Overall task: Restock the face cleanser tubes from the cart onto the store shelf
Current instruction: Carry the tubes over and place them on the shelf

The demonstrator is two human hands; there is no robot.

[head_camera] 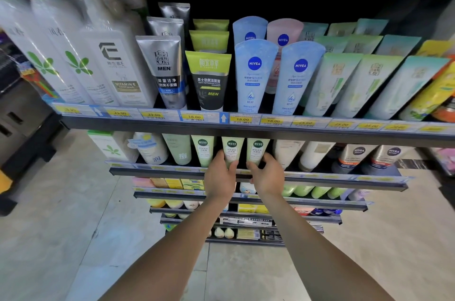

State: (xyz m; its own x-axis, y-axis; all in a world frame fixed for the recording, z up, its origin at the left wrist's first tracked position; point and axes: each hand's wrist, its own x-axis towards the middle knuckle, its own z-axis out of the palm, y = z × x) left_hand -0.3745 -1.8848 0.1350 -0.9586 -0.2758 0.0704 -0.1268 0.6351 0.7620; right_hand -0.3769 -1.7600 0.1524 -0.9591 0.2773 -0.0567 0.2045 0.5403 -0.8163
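Observation:
Three pale green face cleanser tubes with dark round logos stand side by side on the second shelf (320,181). My left hand (220,177) grips the lower end of the middle tube (232,150), thumb on its right side. My right hand (267,176) holds the bottom of the right tube (257,150), fingers curled round it. The left tube (203,153) stands untouched beside them. Both tubes rest upright at the shelf's front edge. The cart is out of view.
The top shelf (246,128) juts out above my hands, lined with Nivea tubes (253,74), men's cleanser tubes (211,79) and white bottles (120,67). More shelves of products step down below. Grey tiled floor (61,239) lies to the left and right.

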